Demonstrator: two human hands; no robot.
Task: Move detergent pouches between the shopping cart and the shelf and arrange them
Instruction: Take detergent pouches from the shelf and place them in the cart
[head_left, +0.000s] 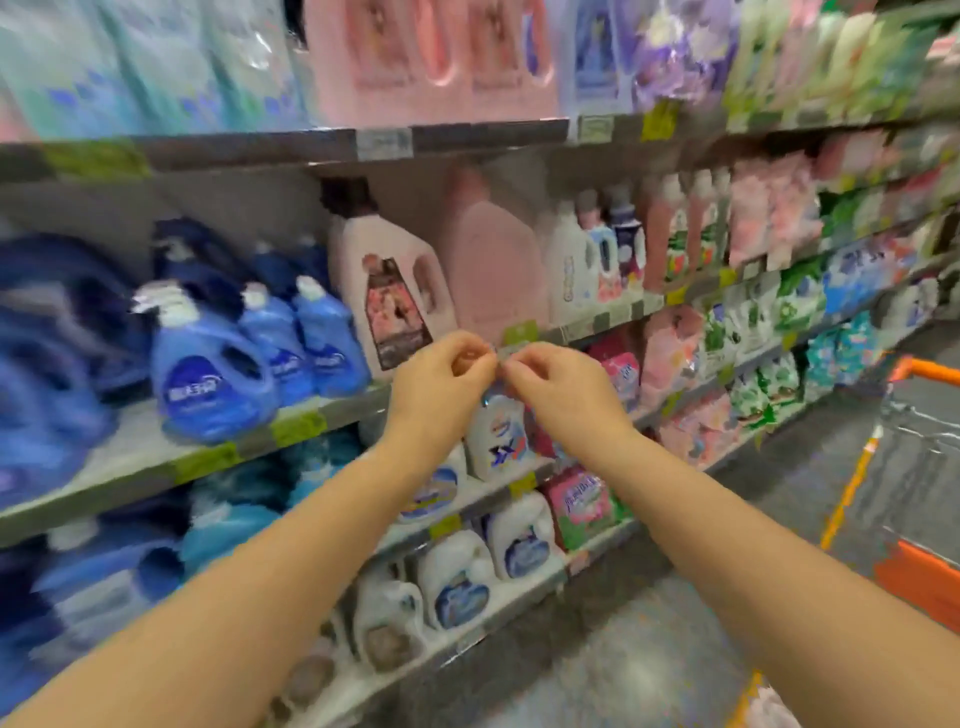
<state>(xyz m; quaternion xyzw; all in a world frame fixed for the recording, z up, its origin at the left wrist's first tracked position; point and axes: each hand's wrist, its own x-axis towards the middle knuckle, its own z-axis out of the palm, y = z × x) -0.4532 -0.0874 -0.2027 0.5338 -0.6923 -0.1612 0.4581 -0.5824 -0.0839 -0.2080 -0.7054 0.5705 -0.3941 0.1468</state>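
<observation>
Two hands, one pouch, at the shelf's front edge.
Your left hand (441, 384) and right hand (561, 389) each pinch the top of one white pouch (496, 436) before the shelf (104, 470); three blue bottles (218, 374) stand left and one cart (924, 370) right.

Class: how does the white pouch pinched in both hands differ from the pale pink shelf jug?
The white pouch hangs from the left hand and right hand; the pink jug stands on the shelf. The pouch looks smaller, handleless; the jug has a handle. Both carry labels.
</observation>
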